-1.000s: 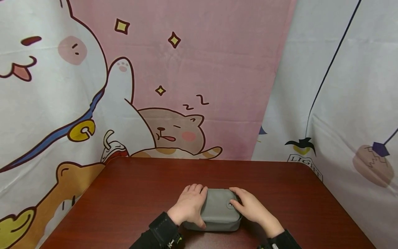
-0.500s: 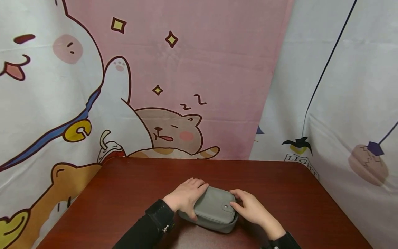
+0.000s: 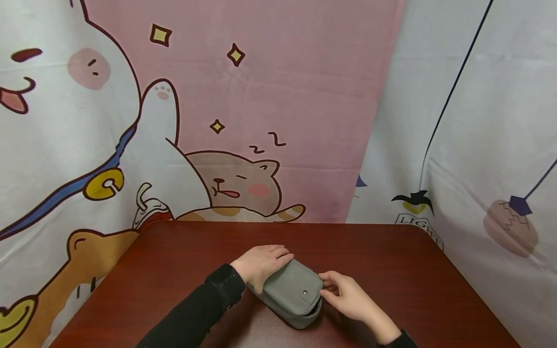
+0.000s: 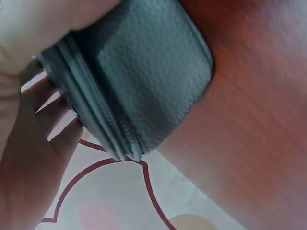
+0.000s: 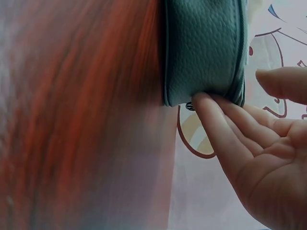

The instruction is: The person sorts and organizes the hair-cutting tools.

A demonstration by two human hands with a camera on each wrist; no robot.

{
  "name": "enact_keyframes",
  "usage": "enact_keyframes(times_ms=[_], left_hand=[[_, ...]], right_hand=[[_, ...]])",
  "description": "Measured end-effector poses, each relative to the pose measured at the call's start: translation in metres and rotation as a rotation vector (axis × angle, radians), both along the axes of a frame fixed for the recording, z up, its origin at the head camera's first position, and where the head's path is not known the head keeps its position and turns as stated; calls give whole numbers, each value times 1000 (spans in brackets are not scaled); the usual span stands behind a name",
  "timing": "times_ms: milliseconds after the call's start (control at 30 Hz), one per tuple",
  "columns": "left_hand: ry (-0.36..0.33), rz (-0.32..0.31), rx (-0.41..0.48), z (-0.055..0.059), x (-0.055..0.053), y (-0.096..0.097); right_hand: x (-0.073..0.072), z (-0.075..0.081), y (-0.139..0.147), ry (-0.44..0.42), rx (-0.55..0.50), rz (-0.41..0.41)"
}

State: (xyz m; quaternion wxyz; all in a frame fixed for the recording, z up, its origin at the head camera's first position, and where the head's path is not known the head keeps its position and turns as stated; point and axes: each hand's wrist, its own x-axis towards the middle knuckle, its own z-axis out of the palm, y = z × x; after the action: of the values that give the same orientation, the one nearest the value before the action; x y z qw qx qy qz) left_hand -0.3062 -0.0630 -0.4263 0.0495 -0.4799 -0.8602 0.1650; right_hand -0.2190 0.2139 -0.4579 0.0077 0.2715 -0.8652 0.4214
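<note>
A grey-green, leather-like zippered pouch [image 3: 292, 287] lies at an angle on the table. It has a snap button on top near its right end, and a band curves round that end with a dark gap beside it. My left hand [image 3: 263, 265] holds the pouch's left part, thumb on the near side and fingers over the far side. Beside the right end is my right hand [image 3: 348, 296]. In the right wrist view, its straight fingers [image 5: 216, 129] touch the pouch's end and its thumb stands apart. A small metal piece [image 5: 190, 106] shows by the fingertips.
The brown wooden table [image 3: 196, 241] extends around the pouch on all sides. Behind it hangs a cloth backdrop [image 3: 322, 96] with cartoon animals, pink in the middle and white at the right.
The pouch has turned clockwise and shifted left, its right end swinging nearer to me. My left hand has moved slightly left with it. The right hand stays by the right end, and the view has panned slightly.
</note>
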Motion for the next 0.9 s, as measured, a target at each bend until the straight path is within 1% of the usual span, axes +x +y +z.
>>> enact_keyframes(times_ms=[100, 233, 333, 433, 533, 700, 800, 900], left_hand=[[41, -22, -39, 2, -2, 0], [76, -62, -72, 3, -6, -1], [78, -87, -71, 3, -9, -2], [65, -89, -65, 3, -10, -4], [54, -85, -60, 3, -10, -5], [56, -91, -55, 2, -11, -4], [67, -101, -59, 1, -12, -4], [69, -107, -59, 1, -13, -4]], right_hand=[[2, 2, -1, -73, -29, 38], [5, 4, -2, -165, -82, 98], [6, 5, -2, -225, -120, 137], [7, 5, -3, -252, -134, 158], [6, 4, -2, -249, -129, 166], [3, 4, 5, -203, -94, 185], [-2, 3, 9, -147, -52, 164], [-9, 2, 13, -90, -10, 105]])
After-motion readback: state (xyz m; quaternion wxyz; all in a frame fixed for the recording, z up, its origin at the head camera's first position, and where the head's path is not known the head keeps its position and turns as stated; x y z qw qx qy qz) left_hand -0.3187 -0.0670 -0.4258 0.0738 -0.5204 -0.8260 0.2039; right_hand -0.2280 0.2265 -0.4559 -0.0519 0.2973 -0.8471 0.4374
